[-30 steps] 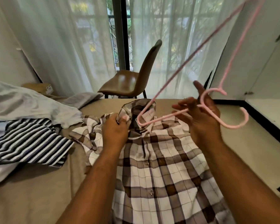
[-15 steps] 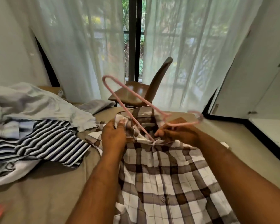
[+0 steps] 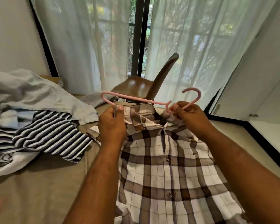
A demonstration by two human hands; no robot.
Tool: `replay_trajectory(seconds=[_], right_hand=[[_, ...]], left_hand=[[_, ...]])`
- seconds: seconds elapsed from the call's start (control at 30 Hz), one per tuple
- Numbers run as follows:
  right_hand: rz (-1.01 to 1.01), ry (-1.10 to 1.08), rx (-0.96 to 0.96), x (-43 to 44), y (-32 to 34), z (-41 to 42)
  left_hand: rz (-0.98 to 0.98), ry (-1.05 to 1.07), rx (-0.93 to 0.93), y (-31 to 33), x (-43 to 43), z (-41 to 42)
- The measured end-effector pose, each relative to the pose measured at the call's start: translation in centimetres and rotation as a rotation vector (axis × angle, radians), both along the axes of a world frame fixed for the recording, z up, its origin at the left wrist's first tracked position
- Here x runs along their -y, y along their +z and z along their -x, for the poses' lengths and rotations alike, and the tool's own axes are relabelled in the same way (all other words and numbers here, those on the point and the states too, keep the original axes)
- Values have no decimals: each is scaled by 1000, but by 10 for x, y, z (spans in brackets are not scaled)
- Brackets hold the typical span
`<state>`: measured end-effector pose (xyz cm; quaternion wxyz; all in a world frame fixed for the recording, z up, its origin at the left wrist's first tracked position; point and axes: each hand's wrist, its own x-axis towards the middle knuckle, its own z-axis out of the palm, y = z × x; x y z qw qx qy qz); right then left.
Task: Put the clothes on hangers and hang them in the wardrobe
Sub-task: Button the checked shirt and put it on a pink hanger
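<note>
- One bed carries everything; the white wardrobe stands open at its right edge, well apart from the work.
- The plaid shirt lies buttoned and face-up on the bed in front of the person, collar at the far end.
- More clothes wait in a heap to the left: a striped shirt with a pale blue garment over it.
- The pink hanger is held level just above the collar, hook pointing up and right.
- The left hand pinches the shirt's shoulder by the hanger's left tip; the right hand is curled round the hanger's neck under the hook.
- Step in hand, as I judge it: feeding the hanger into the collar. The left arm may have entered the shoulder already, but the hand hides it.
- Next, the other arm needs working under the right shoulder, which a buttoned collar makes tight.
</note>
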<state>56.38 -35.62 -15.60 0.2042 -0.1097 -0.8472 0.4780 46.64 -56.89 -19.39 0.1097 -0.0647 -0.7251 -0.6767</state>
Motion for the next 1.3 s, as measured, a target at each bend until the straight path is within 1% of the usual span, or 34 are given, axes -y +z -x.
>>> replay_trajectory(seconds=[0.07, 0.13, 0.27, 0.37, 0.47, 0.53, 0.6, 0.7, 0.73, 0.77, 0.83, 0.87, 0.9, 0.93, 0.97, 1.0, 1.07, 1.1, 1.13, 1.17, 1.2, 1.27, 1.3], right_hand=[[53, -18, 91, -10, 0, -4], [20, -23, 182, -20, 2, -10], [-89, 17, 257, -29, 18, -23], [-137, 74, 330, -29, 29, -28], [-179, 102, 386, -27, 33, -32], [-208, 142, 463, -25, 33, -36], [-230, 186, 541, -24, 31, -38], [-200, 213, 580, -25, 26, -41], [-201, 213, 577, -26, 24, -42], [-211, 209, 576, -28, 21, -43], [-226, 195, 584, -34, 20, -46], [-220, 189, 588, -37, 22, -47], [-207, 193, 589, -39, 24, -49], [-213, 211, 583, -40, 26, -52], [-249, 235, 568, -40, 27, -54], [-303, 252, 552, -38, 26, -56], [-366, 255, 506, -34, 22, -58], [-385, 237, 475, -32, 19, -60], [-417, 221, 448, -31, 17, -61], [-451, 209, 435, -30, 15, -62], [-471, 207, 434, -30, 13, -63], [-502, 208, 456, -31, 9, -65], [-508, 202, 471, -32, 9, -65]], left_hand=[[-109, 12, 26, 3, 2, 1], [-147, 39, 58, 6, 6, 3], [11, 81, 188, -9, 9, 10], [108, 121, 235, -20, 8, 11], [264, 153, 208, -26, 8, 9], [295, 184, 178, -28, 8, 8], [268, 193, 184, -29, 7, 10], [112, 208, 232, -30, 7, 18], [90, 199, 220, -31, 8, 21], [133, 163, 174, -30, 8, 21], [297, 44, -4, -27, 11, 18], [334, 7, -86, -23, 12, 15], [344, -2, -99, -22, 13, 15], [342, 4, -54, -26, 10, 20], [333, 8, 56, -30, 7, 25], [249, -27, 230, -33, 4, 29], [-44, -188, 625, -43, -1, 34], [-132, -234, 714, -47, -3, 31], [-119, -246, 729, -49, -4, 30], [-35, -233, 679, -52, -5, 30], [84, -211, 590, -52, -7, 27], [280, -163, 342, -49, -7, 22], [347, -125, 214, -44, -7, 20]])
